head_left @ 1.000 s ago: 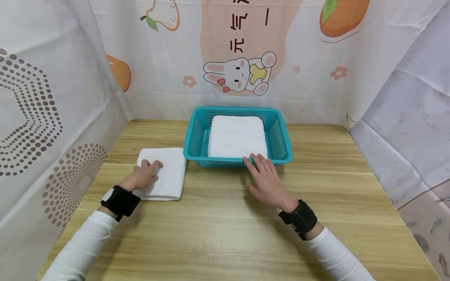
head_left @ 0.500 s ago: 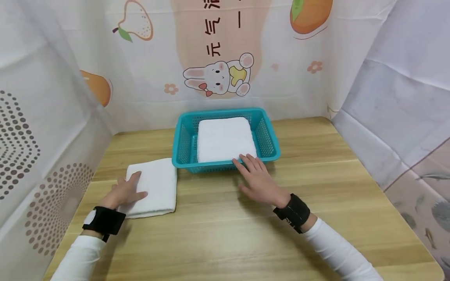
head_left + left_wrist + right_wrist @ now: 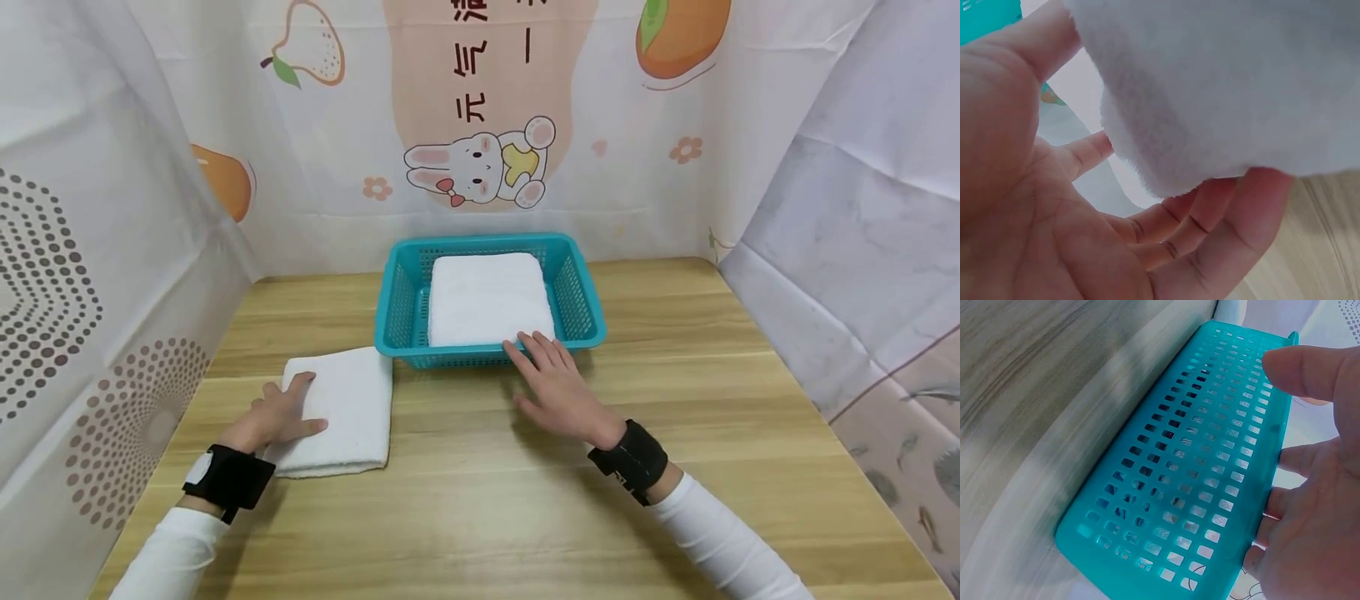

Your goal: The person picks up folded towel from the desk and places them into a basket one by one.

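Observation:
My left hand [image 3: 277,417] lies at the left edge of a folded white towel [image 3: 348,408] on the table. Its index finger and thumb reach spread over the towel's top; the left wrist view shows other fingers [image 3: 1166,222] at the thick folded edge [image 3: 1141,125], some fingertips hidden behind the cloth. My right hand [image 3: 566,400], fingers extended, rests its fingertips on the front rim of a teal plastic basket [image 3: 487,358]. Seen from the right wrist, the thumb [image 3: 1297,372] stays apart from the other fingers along the rim. Another folded white towel [image 3: 491,300] lies inside the basket.
The wood-grain table [image 3: 480,500] extends in front of the basket and to its right. A printed white curtain [image 3: 300,208] hangs behind, with more cloth on both sides. The loose towel's far right corner sits close by the basket's left front corner.
The head view has shifted. My left hand has moved from the towel's top to its left side, fingers spreading, and the towel sits slightly nearer me. My right hand has stayed at the basket rim.

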